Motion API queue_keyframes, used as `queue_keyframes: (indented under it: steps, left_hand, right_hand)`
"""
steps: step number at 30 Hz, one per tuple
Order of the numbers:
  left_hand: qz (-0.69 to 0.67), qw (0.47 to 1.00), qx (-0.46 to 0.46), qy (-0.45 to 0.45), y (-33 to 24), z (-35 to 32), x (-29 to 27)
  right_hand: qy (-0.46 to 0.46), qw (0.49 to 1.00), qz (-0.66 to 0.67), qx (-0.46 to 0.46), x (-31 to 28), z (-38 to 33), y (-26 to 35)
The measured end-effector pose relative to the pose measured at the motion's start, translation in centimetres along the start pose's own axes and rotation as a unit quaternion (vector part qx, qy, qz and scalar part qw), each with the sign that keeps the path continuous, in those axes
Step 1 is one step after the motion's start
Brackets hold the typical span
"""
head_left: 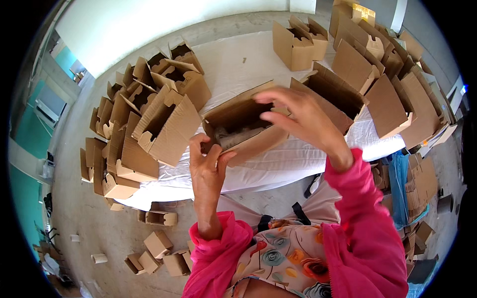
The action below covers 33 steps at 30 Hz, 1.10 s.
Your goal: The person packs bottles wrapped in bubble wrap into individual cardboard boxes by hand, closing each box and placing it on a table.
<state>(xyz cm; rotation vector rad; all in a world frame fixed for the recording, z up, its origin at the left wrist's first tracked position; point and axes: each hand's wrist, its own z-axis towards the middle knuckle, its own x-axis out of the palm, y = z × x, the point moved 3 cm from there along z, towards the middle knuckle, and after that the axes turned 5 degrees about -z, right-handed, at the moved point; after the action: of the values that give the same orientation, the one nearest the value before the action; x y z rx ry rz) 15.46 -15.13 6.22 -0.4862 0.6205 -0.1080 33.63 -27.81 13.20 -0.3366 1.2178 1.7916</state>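
An open cardboard box (261, 144) sits in front of me on the white-covered table. Something clear and wrinkled, like plastic wrap (236, 136), lies inside it at the left. My left hand (204, 164) pinches the near left corner of the box, with thumb and fingers curled at its rim. Over the right end of the same box hovers my right hand (300, 116), fingers and thumb spread and slightly blurred. I cannot tell whether its fingertips touch the cardboard. Just right of that hand stands another open cardboard box (338, 94).
Many open cardboard boxes (169, 129) crowd the table's left side, and more boxes (367, 59) fill the right. Two boxes (298, 47) stand at the back. White cloth (238, 54) covers the table. Small cartons (159, 243) and a cardboard tube (99, 258) lie on the floor.
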Motion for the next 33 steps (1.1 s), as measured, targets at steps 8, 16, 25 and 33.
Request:
queue_keyframes:
  steps: [8,16,25,33]
  left_hand:
    - [-0.041,0.999,-0.011,-0.013,-0.4,-1.1,0.2]
    - [-0.075,0.992,-0.070,-0.067,0.7,-1.4,1.2]
    - [-0.173,0.969,-0.146,-0.098,3.5,-0.4,2.3]
    - [-0.115,0.984,-0.128,-0.052,3.4,0.0,2.3]
  right_hand:
    - [-0.174,0.985,0.001,0.009,3.2,-5.7,-4.3]
    - [-0.170,0.985,0.019,0.032,3.6,-4.1,-7.0]
    - [-0.010,0.983,0.105,0.149,2.1,-0.9,-8.4]
    - [-0.056,0.992,-0.004,0.109,2.9,-1.6,-6.9]
